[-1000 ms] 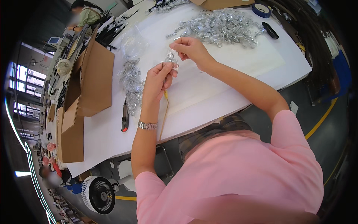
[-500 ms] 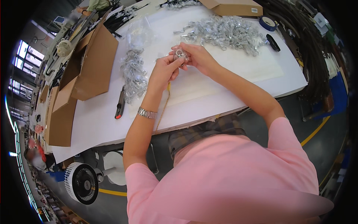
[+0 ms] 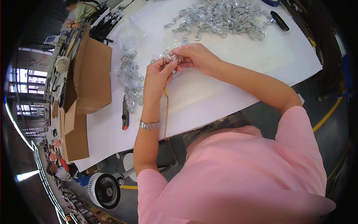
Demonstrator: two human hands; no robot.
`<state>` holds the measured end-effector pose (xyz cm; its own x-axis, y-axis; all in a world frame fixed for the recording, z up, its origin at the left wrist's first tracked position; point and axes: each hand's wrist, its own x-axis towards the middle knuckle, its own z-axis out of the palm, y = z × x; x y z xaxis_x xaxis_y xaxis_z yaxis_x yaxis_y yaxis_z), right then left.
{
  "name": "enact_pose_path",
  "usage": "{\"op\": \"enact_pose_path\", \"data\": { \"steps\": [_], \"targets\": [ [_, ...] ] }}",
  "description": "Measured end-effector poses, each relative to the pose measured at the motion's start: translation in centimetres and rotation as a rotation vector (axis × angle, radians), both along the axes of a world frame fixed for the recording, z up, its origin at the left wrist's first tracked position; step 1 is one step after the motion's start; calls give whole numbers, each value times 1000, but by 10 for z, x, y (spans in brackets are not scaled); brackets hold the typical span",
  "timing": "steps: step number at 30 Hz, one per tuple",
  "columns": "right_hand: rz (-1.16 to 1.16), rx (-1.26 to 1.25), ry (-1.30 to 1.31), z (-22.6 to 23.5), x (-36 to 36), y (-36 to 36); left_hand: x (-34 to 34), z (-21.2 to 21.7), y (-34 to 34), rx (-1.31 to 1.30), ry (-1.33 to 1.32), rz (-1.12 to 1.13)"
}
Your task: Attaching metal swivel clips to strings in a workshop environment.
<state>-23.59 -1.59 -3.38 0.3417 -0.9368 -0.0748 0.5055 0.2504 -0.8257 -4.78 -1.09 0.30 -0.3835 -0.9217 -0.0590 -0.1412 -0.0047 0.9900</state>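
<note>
My left hand point(image 3: 159, 73) and my right hand point(image 3: 199, 58) meet over the white-covered table. Between their fingertips is a key ring in clear plastic point(image 3: 173, 58), a small shiny metal piece partly hidden by the fingers. The left thumb presses on it from the near side, while the right fingers pinch its wrapping. Just beyond the hands, toward the right, lies a large heap of similar metal rings and clasps in clear plastic point(image 3: 227, 20). A smaller heap of wrapped metal pieces point(image 3: 130, 80) lies left of my left hand.
An open cardboard box point(image 3: 93, 74) stands at the table's left. Near it are a utility knife point(image 3: 125, 115) and clear plastic bags point(image 3: 130, 35). A black oblong object point(image 3: 279, 21) lies at the right. A fan point(image 3: 105, 190) stands below the table edge; another person point(image 3: 84, 13) works far left.
My view has turned, so the table and boxes appear shifted. Both hands stay together on the wrapped key ring, with its ring less exposed between the fingers now.
</note>
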Motion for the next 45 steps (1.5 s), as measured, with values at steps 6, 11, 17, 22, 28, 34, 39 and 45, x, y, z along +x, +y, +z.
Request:
{"op": "enact_pose_path", "data": {
  "steps": [6, 11, 17, 22, 28, 34, 39, 45],
  "targets": [
    [-21, -13, 58, 5, 9, -3, 9, -6, -3, -2, 97, 113],
    [-146, 67, -2, 10, 8, 2, 18, -6, -5, -28, 176, 223],
    [-167, 109, -6, 9, 9, 4, 20, 1, 1, 3, 228, 198],
    [-184, 106, 0, 9, 10, 5, 12, 1, 5, -75, 195, 280],
    [-109, 42, 98, 7, 9, 3, 10, 4, 7, -145, 173, 363],
    [-128, -41, 195, 11, 4, 0, 6, 7, 12, -152, 203, 354],
    [-177, -140, 235, 9, 7, -3, 4, 7, 13, -186, 209, 386],
    [-239, -241, 252, 10, 6, -4, 6, 8, 12, -188, 228, 360]
  ]
}}
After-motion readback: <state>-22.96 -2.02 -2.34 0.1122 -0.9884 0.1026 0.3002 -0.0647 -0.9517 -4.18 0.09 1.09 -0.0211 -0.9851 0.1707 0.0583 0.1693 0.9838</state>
